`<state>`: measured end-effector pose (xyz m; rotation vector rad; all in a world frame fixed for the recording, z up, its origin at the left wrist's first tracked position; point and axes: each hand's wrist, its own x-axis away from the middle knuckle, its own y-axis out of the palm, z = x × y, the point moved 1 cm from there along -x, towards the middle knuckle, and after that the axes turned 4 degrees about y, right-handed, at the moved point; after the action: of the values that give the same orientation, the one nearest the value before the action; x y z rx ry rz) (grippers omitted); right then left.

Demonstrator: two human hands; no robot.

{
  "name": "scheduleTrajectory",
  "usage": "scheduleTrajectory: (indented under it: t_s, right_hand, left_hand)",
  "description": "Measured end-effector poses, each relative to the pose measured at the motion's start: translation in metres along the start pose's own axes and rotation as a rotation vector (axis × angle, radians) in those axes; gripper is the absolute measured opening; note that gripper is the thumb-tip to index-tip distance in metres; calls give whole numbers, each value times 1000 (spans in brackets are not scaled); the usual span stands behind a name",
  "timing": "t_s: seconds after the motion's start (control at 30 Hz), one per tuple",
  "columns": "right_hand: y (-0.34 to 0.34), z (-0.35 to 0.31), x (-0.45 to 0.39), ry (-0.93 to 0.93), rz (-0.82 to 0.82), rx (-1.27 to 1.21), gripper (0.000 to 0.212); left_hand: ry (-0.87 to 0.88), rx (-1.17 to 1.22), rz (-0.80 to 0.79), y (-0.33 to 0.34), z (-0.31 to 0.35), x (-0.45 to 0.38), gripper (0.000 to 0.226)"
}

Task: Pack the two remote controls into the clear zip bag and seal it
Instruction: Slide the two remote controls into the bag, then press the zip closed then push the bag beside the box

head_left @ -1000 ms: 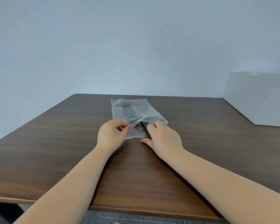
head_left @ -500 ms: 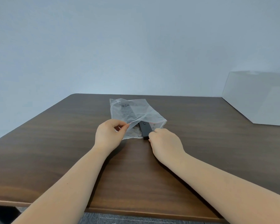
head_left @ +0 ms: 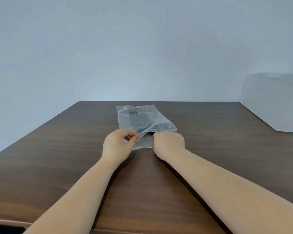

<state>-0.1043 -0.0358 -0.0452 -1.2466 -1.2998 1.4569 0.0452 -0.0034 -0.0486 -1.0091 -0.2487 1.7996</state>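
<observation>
A: What's biggest here?
B: The desk [head_left: 210, 149], dark wood, with a pale box [head_left: 274, 103] at its 2 o'clock corner.
A: And the bag [head_left: 142, 119]?
B: Flat at desk centre, mouth toward 6 o'clock, dark remotes [head_left: 139, 120] blurred inside it.
A: The hands?
B: Left hand [head_left: 117, 144] pinches the mouth's edge at 7 o'clock. Right hand [head_left: 169, 142] is clenched at the mouth's 5 o'clock side; what its grip holds, I cannot tell.

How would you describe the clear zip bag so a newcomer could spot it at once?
On the dark brown wooden table, look near the centre, just beyond the person's two hands. The clear plastic zip bag lies flat there with dark remote controls dimly visible inside; it is the only translucent, crinkled item on the tabletop.
</observation>
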Motion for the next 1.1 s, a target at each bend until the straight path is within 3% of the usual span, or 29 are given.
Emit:
scheduleTrajectory:
  t_s: [0.13, 0.2, 0.27, 0.37, 0.5, 0.57, 0.63, 0.73, 0.93, 1.1]
  right_hand:
    - [1, 2, -5, 12, -38, -21, 33]
    - [-1, 8, -2, -5, -27, -71, 25]
    - [-3, 19, 3, -33, 72, -140, 16]
    - [-4, 45, 11, -13, 263, -249, 23]
    - [-9, 68, 9, 49, 391, -467, 12]
    - [-12, 74, 7, 114, 375, -670, 31]
    - [-11, 77, 6, 110, 234, -863, 43]
    - [-6, 82, 7, 100, 52, -864, 30]
    - [-7, 81, -1, 91, 155, -583, 26]
    - [-13, 64, 4, -146, 265, -475, 33]
  left_hand:
    - [-8, 10, -15, 0, 0, -1, 7]
    - [-11, 10, -37, 0, 1, -1, 7]
    - [-17, -3, -76, -1, 0, -1, 7]
    - [8, -34, -160, 0, -2, 2, 3]
    - [113, -109, -331, -8, -6, 5, 32]
    - [58, -1, -385, -15, -6, 7, 37]
    - [16, 78, -349, -17, -7, 9, 42]
    - [39, -45, -211, -14, -5, 8, 37]
    - [160, -137, 47, -16, -3, 2, 6]
    - [259, -95, 13, -10, -2, 1, 8]
